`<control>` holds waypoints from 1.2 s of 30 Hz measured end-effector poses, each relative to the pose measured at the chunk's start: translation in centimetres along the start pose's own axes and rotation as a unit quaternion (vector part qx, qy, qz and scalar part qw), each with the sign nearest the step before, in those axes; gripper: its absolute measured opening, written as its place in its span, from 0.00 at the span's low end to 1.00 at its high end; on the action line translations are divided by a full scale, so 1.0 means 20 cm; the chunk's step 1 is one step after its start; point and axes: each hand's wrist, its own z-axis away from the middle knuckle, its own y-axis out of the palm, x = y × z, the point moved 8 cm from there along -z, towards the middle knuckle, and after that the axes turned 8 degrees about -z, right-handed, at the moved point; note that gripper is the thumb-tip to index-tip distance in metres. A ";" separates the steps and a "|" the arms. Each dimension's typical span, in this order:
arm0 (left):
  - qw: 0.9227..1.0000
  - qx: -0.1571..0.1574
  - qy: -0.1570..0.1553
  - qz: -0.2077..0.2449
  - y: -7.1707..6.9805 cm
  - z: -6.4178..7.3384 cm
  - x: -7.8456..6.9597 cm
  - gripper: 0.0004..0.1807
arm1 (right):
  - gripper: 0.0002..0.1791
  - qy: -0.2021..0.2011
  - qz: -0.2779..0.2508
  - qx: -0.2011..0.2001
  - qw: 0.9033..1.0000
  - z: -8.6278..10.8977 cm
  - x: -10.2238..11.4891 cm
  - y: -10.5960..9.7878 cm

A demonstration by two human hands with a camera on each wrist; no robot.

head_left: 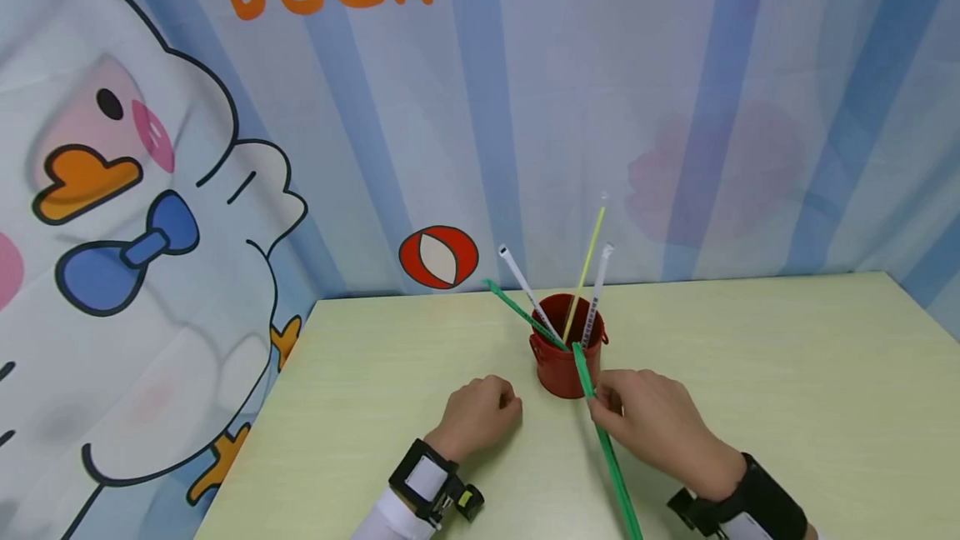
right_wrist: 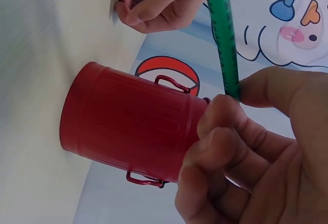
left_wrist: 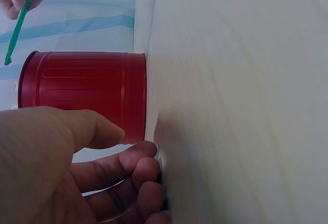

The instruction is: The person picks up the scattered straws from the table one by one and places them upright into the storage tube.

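My right hand [head_left: 656,423] pinches a long green straw [head_left: 613,463] between thumb and fingertips, just in front of a red bucket [head_left: 557,375]. Dark printed marks run along the straw [right_wrist: 224,39] in the right wrist view. Its upper end reaches the bucket's rim in the head view, and its lower end points toward me. My left hand [head_left: 477,417] rests on the table left of the bucket, fingers loosely curled around nothing. Inside the bucket stand another green straw [head_left: 517,305], two white ones [head_left: 519,275] with dark print, and a thin yellow one [head_left: 587,261].
The pale table [head_left: 750,373] ends at a striped blue curtain [head_left: 570,107] behind the bucket. A large printed duck [head_left: 172,373] covers the curtain on the left. Small handles [right_wrist: 171,83] stick out from the bucket's sides.
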 end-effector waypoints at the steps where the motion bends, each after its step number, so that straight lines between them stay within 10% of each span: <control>1: 1.000 0.000 0.000 0.001 0.00 0.00 0.00 0.18 | 0.11 -0.003 -0.002 -0.005 1.000 -0.01 0.00 -0.01; 18: 1.000 -0.001 0.001 -0.003 -0.01 0.01 -0.01 0.17 | 0.10 -0.066 -0.001 -0.119 0.991 -0.10 0.06 -0.26; 36: 1.000 -0.006 0.009 -0.002 -0.01 0.01 -0.01 0.17 | 0.07 -0.167 -0.011 -0.288 0.943 -0.19 0.19 -0.55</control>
